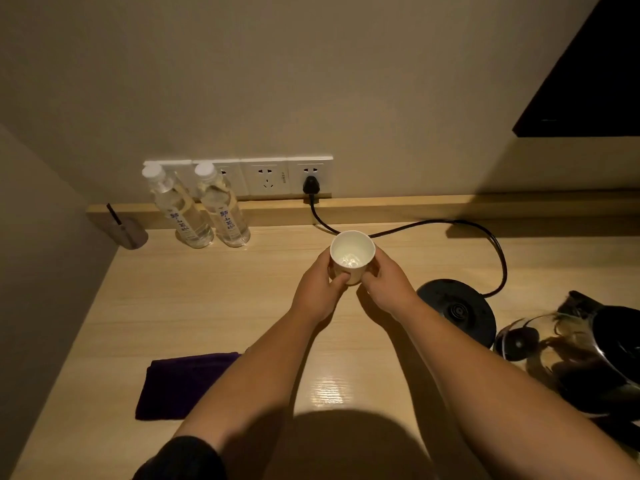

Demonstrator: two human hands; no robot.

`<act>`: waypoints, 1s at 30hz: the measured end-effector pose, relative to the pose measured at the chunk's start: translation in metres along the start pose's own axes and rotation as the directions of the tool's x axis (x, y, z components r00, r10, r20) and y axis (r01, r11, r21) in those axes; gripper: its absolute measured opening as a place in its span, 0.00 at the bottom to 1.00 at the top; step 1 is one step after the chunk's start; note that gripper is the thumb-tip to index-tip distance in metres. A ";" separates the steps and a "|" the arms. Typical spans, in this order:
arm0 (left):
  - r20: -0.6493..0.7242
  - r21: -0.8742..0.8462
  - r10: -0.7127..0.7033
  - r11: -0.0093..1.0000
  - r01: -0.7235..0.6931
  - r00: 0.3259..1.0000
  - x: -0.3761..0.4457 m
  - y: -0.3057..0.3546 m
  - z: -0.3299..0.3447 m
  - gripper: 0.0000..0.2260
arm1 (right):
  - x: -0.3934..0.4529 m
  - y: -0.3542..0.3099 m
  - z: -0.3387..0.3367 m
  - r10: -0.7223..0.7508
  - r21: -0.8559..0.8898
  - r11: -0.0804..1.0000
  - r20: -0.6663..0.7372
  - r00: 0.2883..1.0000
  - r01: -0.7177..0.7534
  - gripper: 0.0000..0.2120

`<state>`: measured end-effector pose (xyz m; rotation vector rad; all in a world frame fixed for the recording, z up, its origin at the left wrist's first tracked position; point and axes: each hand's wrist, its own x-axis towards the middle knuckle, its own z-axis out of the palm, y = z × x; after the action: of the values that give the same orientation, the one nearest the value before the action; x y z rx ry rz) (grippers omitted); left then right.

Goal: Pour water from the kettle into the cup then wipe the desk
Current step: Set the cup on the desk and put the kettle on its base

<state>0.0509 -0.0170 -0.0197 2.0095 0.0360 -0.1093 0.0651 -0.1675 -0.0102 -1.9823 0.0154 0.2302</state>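
I have the cup clasped between my left hand and right hand, fingers of both wrapped around its wall, at table centre. It stands upright, mouth up, long axis vertical. I'd keep it level and free one hand for the kettle at 4 o'clock.

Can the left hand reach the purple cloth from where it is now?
Probably yes, once it lets go: the left hand is shut on the cup, and the purple cloth lies flat under that forearm with nothing between them.
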 end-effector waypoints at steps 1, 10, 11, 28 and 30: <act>0.002 0.004 -0.001 1.000 0.001 1.000 0.002 -0.001 0.000 0.25 | 0.002 0.000 0.000 0.003 0.001 1.000 0.001 1.000 -0.003 0.26; 0.020 0.034 0.003 0.999 -0.004 1.000 0.000 -0.001 0.000 0.25 | -0.001 0.001 0.000 0.049 -0.029 0.998 0.034 0.998 -0.048 0.32; 0.032 0.061 0.004 0.998 -0.006 0.999 -0.001 -0.002 0.000 0.26 | -0.002 0.000 0.000 0.051 -0.049 0.998 0.039 0.998 -0.049 0.32; 0.231 0.797 -0.035 0.580 -0.168 0.972 -0.117 -0.027 0.036 0.29 | -0.087 -0.019 -0.069 -0.125 -0.721 0.665 0.149 0.981 0.195 0.27; 0.241 0.822 -0.068 0.545 -0.167 0.968 -0.126 -0.033 0.041 0.31 | -0.100 -0.019 -0.083 -0.169 -0.800 0.528 0.230 0.958 0.285 0.27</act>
<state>-0.0793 -0.0369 -0.0549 2.9651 -0.2971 -0.4090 -0.0177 -0.2448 0.0564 -2.8937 -0.5394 0.2036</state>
